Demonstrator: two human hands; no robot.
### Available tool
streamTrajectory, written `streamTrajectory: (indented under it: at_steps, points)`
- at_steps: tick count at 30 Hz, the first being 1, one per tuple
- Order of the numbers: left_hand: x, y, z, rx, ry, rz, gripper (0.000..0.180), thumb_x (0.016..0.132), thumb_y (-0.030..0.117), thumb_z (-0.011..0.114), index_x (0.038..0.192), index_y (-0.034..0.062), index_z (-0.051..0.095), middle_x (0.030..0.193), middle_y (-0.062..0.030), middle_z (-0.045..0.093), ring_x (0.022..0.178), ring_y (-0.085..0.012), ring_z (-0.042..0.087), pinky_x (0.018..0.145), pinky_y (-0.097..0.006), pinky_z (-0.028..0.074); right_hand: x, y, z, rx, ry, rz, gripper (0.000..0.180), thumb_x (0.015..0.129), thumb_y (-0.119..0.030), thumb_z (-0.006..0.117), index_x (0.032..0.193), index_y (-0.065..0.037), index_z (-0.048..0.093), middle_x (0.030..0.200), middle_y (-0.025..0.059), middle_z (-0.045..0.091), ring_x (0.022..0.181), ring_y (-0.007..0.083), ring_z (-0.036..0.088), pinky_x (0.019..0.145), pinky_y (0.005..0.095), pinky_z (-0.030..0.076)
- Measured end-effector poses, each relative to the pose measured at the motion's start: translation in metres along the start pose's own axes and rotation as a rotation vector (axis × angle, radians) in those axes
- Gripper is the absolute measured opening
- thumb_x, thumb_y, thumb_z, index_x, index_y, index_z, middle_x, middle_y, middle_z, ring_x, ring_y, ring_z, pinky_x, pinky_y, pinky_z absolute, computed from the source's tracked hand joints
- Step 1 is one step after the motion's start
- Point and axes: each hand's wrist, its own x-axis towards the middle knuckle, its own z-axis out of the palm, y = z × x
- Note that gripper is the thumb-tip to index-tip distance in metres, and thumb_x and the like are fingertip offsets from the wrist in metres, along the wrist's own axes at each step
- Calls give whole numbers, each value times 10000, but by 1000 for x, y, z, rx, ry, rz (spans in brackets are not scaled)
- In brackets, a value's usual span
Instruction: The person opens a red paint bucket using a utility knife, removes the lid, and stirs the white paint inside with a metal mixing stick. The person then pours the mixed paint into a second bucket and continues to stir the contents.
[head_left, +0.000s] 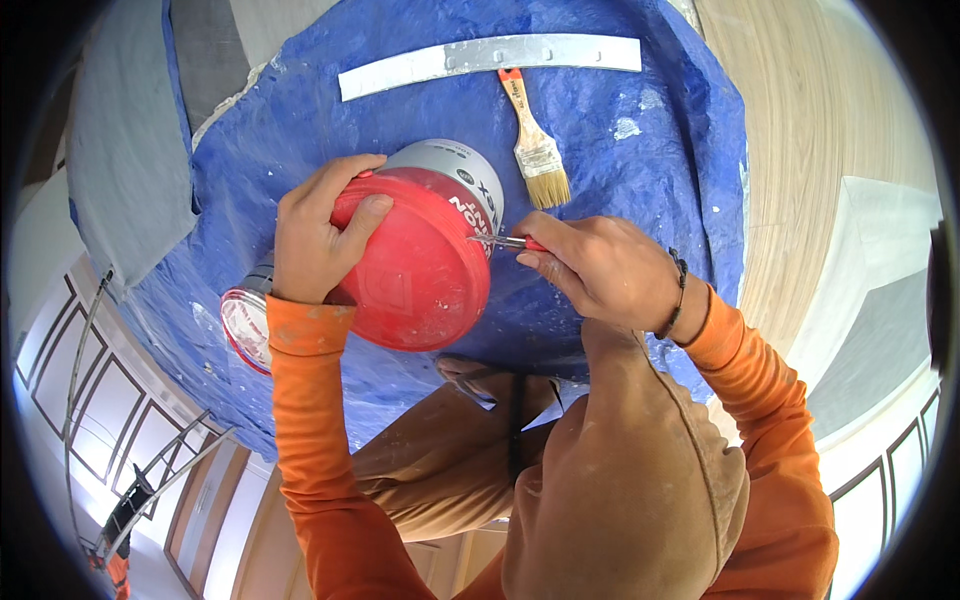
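Observation:
A white paint bucket [445, 160] with a red lid [415, 265] is tilted toward me on a blue tarp. My left hand [325, 225] grips its lid edge on the left, thumb lying on the lid and fingers round the far rim. In my right hand [600, 265] is a red-handled tool with a narrow metal blade [498, 240]; its exact kind is hard to make out. The blade's tip meets the right edge of the lid, which looks closed. Beyond my right hand lies a flat paintbrush [537, 150] with pale bristles and a wooden handle.
A long pale metal strip [490, 60] lies across the far part of the blue tarp [620, 180]. Left of the bucket is a smaller container [247, 325] with a red rim, partly behind my left wrist. Wood-look flooring [800, 120] borders the tarp on the right.

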Motion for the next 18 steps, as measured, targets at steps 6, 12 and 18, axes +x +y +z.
streamTrajectory:
  at_steps: [6,12,18]
  points:
    - [0,-3,1,-20,19,-2,380,941,282,799,1198,7,743,1133,-182,779,1041,-367,762,934,-411,587,-2,-2,3,-81,67,-46,179,1074,-227,624,1141,-65,590,667,191,663,639,419,688,537,518,511]
    - [0,-6,3,-101,25,-29,389,928,279,821,1182,-6,746,1130,-168,788,1052,-316,770,945,-389,585,2,-16,-15,647,-278,298,239,1133,-250,534,1127,-17,588,598,101,610,506,255,669,481,384,516]
    - [0,-6,3,-139,29,-63,386,926,280,826,1165,-13,748,1129,-164,794,1052,-294,771,949,-379,583,6,-19,-16,860,-350,485,319,1164,-281,459,1134,12,583,598,56,579,474,156,621,441,322,497]
